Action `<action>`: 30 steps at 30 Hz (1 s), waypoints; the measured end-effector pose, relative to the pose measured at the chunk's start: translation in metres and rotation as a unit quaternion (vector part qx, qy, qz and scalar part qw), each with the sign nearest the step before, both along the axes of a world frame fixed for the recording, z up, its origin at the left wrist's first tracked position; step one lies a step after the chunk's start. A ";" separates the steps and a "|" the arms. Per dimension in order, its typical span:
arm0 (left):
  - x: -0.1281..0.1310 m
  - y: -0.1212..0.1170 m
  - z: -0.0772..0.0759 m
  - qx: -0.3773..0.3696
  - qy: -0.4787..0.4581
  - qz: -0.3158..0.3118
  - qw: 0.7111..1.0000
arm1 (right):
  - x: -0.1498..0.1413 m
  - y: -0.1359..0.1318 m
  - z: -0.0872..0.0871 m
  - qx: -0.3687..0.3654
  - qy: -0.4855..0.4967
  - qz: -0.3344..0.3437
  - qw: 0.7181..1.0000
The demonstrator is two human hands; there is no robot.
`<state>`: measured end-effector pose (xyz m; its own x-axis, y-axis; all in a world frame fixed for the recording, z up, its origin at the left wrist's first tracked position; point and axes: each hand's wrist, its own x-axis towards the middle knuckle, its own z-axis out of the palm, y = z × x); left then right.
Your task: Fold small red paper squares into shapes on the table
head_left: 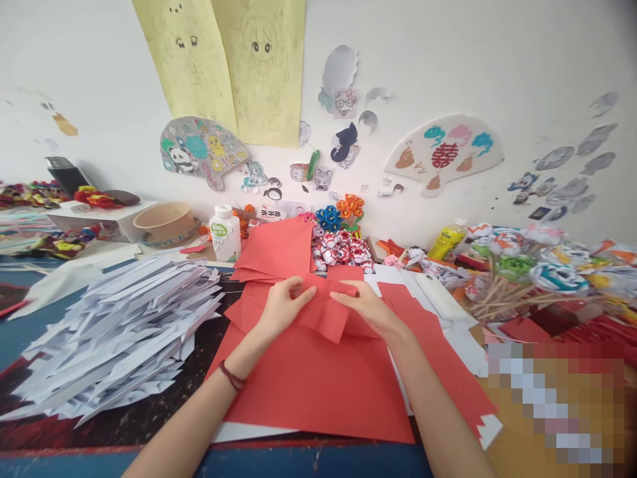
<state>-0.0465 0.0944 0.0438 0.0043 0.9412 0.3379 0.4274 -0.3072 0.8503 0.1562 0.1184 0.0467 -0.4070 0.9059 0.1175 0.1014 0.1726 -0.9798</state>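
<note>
A small piece of red paper (326, 318) with a crease down it is held up between my two hands. My left hand (284, 302) pinches its left edge between thumb and fingers, a dark red cord round the wrist. On the other side my right hand (365, 305) grips the right edge the same way. Beneath both hands lie large red paper sheets (318, 388), overlapping, with white paper showing under their front edge. A stack of smaller red sheets (279, 245) rests just beyond my left hand.
Left of the red sheets is a big heap of folded white paper strips (124, 332). A white bottle (225, 234) stands behind it. Paper flowers on sticks (512, 265) and a yellow bottle (446, 240) are at the right. Crafted flowers (343, 249) sit against the wall.
</note>
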 end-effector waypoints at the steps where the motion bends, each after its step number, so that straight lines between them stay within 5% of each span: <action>1: 0.000 0.000 0.001 -0.027 -0.044 -0.024 0.998 | -0.001 0.000 0.001 0.004 -0.006 0.004 1.000; 6: 0.002 -0.005 0.008 -0.111 -0.110 -0.073 0.985 | -0.005 0.000 0.003 0.032 -0.047 -0.001 0.998; 14: -0.001 -0.002 0.007 -0.055 -0.030 -0.033 0.997 | -0.011 0.002 -0.002 0.078 -0.062 0.020 0.995; 30: -0.001 -0.002 0.004 -0.002 0.032 -0.084 0.996 | -0.015 -0.002 0.003 0.099 -0.065 0.054 0.992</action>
<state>-0.0474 0.0926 0.0481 0.1840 0.9267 0.3277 0.4240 -0.3756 0.8241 0.1415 0.1162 0.0501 -0.5229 0.8213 0.2283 0.1951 0.3760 -0.9058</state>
